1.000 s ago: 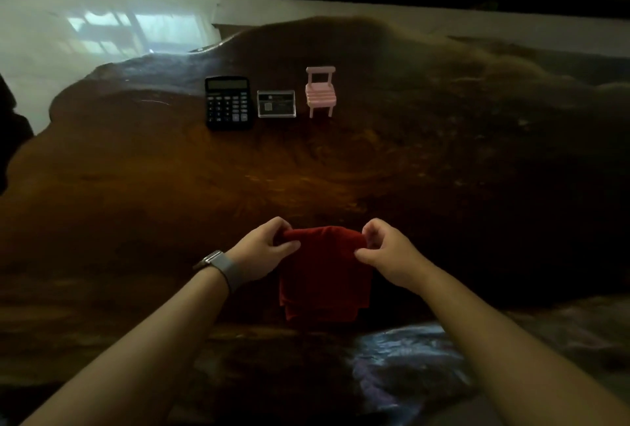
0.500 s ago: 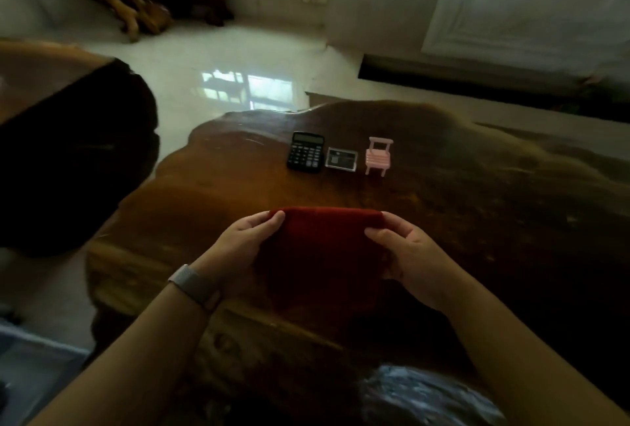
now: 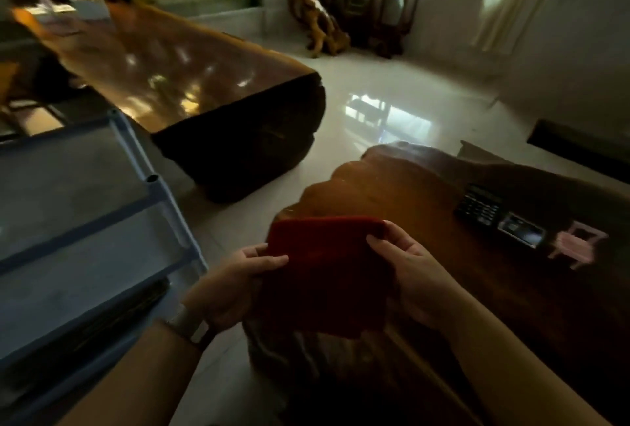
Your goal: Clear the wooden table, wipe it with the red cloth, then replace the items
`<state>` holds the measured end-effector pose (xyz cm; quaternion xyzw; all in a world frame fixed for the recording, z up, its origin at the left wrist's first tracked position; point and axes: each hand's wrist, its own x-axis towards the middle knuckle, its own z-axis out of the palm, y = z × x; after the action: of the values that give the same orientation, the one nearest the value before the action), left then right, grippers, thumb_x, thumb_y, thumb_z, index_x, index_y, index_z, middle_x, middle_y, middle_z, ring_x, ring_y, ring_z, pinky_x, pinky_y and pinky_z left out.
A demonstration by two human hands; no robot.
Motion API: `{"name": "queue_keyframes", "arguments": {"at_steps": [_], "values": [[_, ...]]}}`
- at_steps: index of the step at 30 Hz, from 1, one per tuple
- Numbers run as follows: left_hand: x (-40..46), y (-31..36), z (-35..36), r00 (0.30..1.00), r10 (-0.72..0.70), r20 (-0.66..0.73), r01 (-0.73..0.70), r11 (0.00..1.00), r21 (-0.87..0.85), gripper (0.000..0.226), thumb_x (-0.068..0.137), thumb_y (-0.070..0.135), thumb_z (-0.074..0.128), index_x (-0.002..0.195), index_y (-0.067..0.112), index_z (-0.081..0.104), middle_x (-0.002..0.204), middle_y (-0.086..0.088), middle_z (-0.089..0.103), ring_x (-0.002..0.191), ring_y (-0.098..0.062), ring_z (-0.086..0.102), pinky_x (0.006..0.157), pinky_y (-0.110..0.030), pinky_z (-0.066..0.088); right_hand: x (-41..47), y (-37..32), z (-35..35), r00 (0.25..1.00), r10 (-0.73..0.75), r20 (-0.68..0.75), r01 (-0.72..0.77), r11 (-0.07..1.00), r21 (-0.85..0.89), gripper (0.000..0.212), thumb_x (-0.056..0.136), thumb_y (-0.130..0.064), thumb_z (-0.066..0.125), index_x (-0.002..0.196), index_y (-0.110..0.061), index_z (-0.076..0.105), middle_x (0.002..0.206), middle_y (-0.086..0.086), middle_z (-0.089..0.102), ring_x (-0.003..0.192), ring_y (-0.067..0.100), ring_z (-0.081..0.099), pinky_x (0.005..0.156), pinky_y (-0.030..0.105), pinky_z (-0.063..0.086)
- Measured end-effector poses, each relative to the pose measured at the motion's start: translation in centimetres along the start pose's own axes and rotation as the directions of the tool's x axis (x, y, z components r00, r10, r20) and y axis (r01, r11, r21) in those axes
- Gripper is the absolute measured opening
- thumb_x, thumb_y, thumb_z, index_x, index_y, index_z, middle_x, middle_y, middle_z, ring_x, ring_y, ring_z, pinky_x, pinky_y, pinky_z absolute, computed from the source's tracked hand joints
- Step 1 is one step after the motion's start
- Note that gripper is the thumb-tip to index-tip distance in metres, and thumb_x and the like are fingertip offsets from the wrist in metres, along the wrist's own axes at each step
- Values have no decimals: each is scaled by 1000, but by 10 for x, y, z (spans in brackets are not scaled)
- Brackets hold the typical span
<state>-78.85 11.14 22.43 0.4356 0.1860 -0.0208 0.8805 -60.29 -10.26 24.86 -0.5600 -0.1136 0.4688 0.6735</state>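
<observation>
I hold a folded red cloth (image 3: 324, 275) in the air over the left end of the dark wooden table (image 3: 392, 187). My left hand (image 3: 235, 282), with a watch on its wrist, grips the cloth's left edge. My right hand (image 3: 416, 272) grips its right edge. On the table to the right stand a black calculator (image 3: 479, 208), a small clear-framed card (image 3: 521, 231) and a pink toy chair (image 3: 576, 244), side by side in a row.
A blue metal rack (image 3: 102, 221) with grey shelves stands at the left. A large polished wooden slab table (image 3: 204, 84) lies beyond it. Glossy pale floor (image 3: 392, 108) separates them. A carved root sculpture (image 3: 313, 16) and a window sit at the back.
The view has swung left and up, so the table items now sit at the right edge. Both hands have carried the red cloth leftward off the table's middle toward its left end.
</observation>
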Motion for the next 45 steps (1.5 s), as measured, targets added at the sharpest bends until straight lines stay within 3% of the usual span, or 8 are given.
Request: {"name": "queue_keyframes", "arguments": {"at_steps": [9, 13, 18, 29, 33, 39, 42, 45], "values": [[-89, 81, -209, 964, 105, -244, -134, 986, -104, 42, 87, 11, 70, 128, 14, 63, 135, -18, 59, 125, -34, 57, 97, -50, 51, 155, 48, 206, 983, 142, 113, -115, 969, -217, 42, 85, -31, 69, 126, -27, 65, 120, 11, 73, 108, 33, 71, 87, 49, 58], [-120, 117, -278, 918, 134, -374, -178, 980, -86, 39, 88, 16, 69, 126, 18, 65, 133, -14, 62, 124, -32, 58, 105, -57, 43, 217, 57, 290, 966, 195, 171, -123, 925, -360, 20, 82, -40, 70, 101, -42, 76, 112, 3, 76, 101, 30, 73, 84, 55, 59], [-134, 154, -348, 835, 128, -535, -218, 970, -107, 37, 89, 22, 64, 126, 17, 65, 128, -14, 66, 119, -33, 62, 95, -51, 52, 292, 67, 375, 944, 210, 255, -66, 877, -477, 17, 99, -34, 59, 103, -41, 74, 107, -1, 77, 95, 22, 74, 70, 40, 61], [-84, 202, -474, 641, 87, -762, -231, 969, -84, 25, 95, 22, 60, 116, 13, 69, 100, -9, 72, 83, -24, 70, 68, -38, 58, 456, 93, 476, 935, 225, 273, 12, 750, -661, 17, 100, -21, 63, 116, -21, 69, 94, 7, 78, 81, 23, 77, 62, 41, 62], [-52, 204, -506, 553, 37, -832, -173, 982, -72, 22, 96, 17, 59, 115, 11, 66, 111, -12, 70, 98, -29, 67, 79, -44, 59, 508, 115, 486, 940, 216, 266, 56, 669, -741, 16, 98, -17, 65, 113, -23, 67, 97, 9, 75, 79, 24, 75, 68, 40, 63], [-24, 195, -538, 367, 43, -929, -100, 995, 6, 36, 92, 11, 64, 126, 4, 58, 109, -10, 71, 83, -18, 69, 63, -26, 57, 552, 146, 495, 917, 224, 330, 194, 471, -861, 30, 97, -19, 65, 127, -17, 62, 111, 5, 70, 100, 27, 69, 91, 46, 57], [-27, 184, -550, 200, 186, -962, 245, 941, 233, 40, 83, 21, 76, 119, 9, 65, 111, -6, 70, 96, -22, 67, 76, -26, 51, 555, 155, 497, 899, 209, 386, 314, 308, -898, 38, 95, -18, 66, 132, -17, 57, 112, 0, 65, 99, 22, 65, 85, 38, 56], [-28, 175, -558, 204, 278, -939, 408, 847, 340, 21, 78, 23, 80, 93, 16, 68, 85, 2, 67, 89, -23, 67, 63, -24, 43, 553, 160, 495, 903, 150, 404, 363, 239, -901, 39, 93, -17, 65, 131, -17, 55, 117, 4, 65, 96, 22, 65, 75, 34, 57]]}}
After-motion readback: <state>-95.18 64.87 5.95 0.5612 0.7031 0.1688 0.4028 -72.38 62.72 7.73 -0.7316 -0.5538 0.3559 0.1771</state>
